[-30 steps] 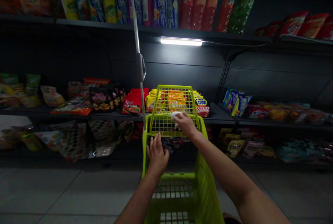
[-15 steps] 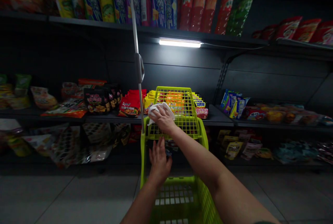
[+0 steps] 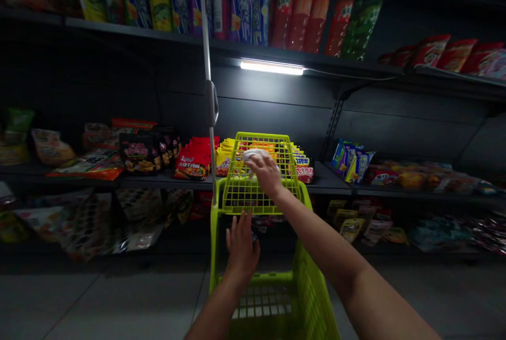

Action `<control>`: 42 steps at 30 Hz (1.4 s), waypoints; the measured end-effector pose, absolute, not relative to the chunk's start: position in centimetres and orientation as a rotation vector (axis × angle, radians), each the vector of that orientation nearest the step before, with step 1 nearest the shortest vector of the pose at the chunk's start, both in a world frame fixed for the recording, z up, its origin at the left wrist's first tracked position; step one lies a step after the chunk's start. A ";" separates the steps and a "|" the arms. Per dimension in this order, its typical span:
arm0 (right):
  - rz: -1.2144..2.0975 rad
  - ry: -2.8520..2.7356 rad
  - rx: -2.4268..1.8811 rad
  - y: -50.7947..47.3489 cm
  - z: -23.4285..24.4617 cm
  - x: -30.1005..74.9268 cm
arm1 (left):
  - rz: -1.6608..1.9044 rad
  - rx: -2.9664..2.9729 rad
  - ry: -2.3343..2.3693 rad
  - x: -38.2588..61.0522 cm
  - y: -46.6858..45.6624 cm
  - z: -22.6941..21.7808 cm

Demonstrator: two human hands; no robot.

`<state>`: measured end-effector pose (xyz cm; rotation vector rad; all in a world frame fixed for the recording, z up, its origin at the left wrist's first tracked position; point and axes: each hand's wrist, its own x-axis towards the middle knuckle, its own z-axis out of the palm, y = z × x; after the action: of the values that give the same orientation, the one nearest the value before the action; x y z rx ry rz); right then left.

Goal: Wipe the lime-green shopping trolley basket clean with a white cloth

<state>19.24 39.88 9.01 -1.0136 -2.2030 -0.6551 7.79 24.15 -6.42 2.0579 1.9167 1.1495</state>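
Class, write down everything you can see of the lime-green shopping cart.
The lime-green shopping cart has a plastic-looking body with grid-slotted floor and walls, and a raised wire mesh panel at its far end. It stands on a tiled floor facing store shelves. The right hand presses a white cloth against the mesh.

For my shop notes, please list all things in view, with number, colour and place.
Shopping trolley: one, lime green, centre, before the shelves.
White cloth: one, white, on wire grid.
Metal pole: one, silver, at trolley's left.
Strip light: one, white, under top shelf.
Bottle-shaped packs: four, red, top shelf.
Snack bags: many, mixed colours, on shelves.
Shelves: three levels, dark, behind trolley.
Floor tiles: many, grey, below.
Right hand: one, on cloth.
Left hand: one, open, above trolley.
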 end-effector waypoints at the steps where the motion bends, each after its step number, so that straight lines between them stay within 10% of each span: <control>1: -0.684 -2.317 -0.933 40.5 9.0 16.9 | 1.164 2.053 1.927 7.8 24.2 -6.5; 13: -0.685 -2.077 -1.373 46.8 14.8 25.3 | 1.228 2.147 1.888 6.9 24.1 -6.6; 24: -0.191 -2.329 -1.200 31.1 0.0 31.1 | 1.083 2.153 1.855 6.5 24.3 -7.1; 35: -0.188 -2.104 -0.954 42.2 17.4 16.5 | 1.120 2.165 1.923 7.6 24.1 -6.7; 42: -0.144 -2.358 -1.081 40.1 10.3 8.8 | 1.036 2.270 2.018 7.4 24.4 -7.0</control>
<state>8.83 40.06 10.29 -1.0813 -2.3577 -0.1438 7.38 24.44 -7.03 2.2703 2.0176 1.0358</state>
